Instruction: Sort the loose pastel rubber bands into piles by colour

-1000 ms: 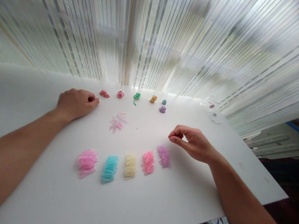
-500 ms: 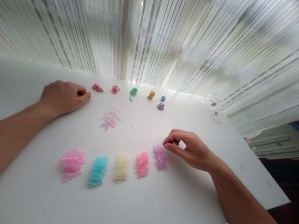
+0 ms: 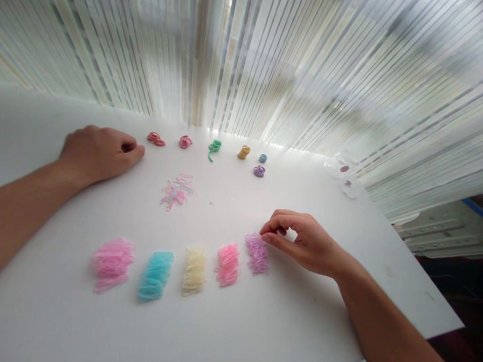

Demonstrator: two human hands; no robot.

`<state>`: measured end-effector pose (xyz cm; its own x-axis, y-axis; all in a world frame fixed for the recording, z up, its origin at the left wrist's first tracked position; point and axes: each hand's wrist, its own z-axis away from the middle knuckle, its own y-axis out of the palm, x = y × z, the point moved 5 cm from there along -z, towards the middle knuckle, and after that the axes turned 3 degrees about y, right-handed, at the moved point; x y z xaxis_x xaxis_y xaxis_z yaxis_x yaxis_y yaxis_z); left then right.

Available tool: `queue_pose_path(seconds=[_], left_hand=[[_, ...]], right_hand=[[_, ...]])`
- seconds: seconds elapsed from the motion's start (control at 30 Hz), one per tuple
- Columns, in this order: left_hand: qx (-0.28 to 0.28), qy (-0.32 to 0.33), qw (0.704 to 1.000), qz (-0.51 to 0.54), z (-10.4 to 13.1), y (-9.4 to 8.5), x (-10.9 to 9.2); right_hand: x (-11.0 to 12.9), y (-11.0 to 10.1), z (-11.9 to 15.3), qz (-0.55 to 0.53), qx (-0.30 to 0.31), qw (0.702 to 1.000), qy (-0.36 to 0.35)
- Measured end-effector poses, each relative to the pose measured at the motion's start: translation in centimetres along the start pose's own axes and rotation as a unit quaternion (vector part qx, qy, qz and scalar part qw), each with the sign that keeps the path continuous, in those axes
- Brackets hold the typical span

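Observation:
My right hand (image 3: pixel 299 241) pinches thumb and forefinger together at the top edge of a pile of small purple rubber bands (image 3: pixel 257 255); whatever lies between the fingertips is too small to make out. Resting on the table at the left, my left hand (image 3: pixel 101 153) is curled into a loose fist with nothing showing in it. Left of the purple pile lie similar piles: bright pink (image 3: pixel 228 265), cream (image 3: pixel 194 271), turquoise (image 3: pixel 156 276) and lilac-pink (image 3: pixel 113 265). A loose heap of mixed-colour bands (image 3: pixel 176 193) sits between my hands.
Along the back of the white table (image 3: pixel 217 331) lie coiled bands: red (image 3: pixel 156 139), pink (image 3: pixel 185 142), green (image 3: pixel 214 148), yellow (image 3: pixel 243 152), blue (image 3: pixel 262 158) and purple (image 3: pixel 258 171). Clear plastic pieces (image 3: pixel 349 189) lie at the back right. A striped translucent curtain (image 3: pixel 248 57) hangs behind.
The view has shifted slightly, moving things a little to the left. My right hand stays pinched at the purple pile, and my left fist still rests on the table.

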<state>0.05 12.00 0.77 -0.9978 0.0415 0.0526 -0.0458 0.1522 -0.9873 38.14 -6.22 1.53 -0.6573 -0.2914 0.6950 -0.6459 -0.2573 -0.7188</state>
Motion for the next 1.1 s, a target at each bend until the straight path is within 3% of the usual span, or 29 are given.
queue_pose_path(seconds=[0.3,1.1], left_hand=[[0.014,-0.005,1.000,0.004,0.1,-0.2,0.0],[0.001,0.010,0.999,0.048,0.4,-0.4,0.0]], right_hand=[[0.0,-0.4,0.2,0.009,-0.004,1.000,0.001],[-3.6,-2.7,-0.9,0.041,-0.218,0.973,0.063]])
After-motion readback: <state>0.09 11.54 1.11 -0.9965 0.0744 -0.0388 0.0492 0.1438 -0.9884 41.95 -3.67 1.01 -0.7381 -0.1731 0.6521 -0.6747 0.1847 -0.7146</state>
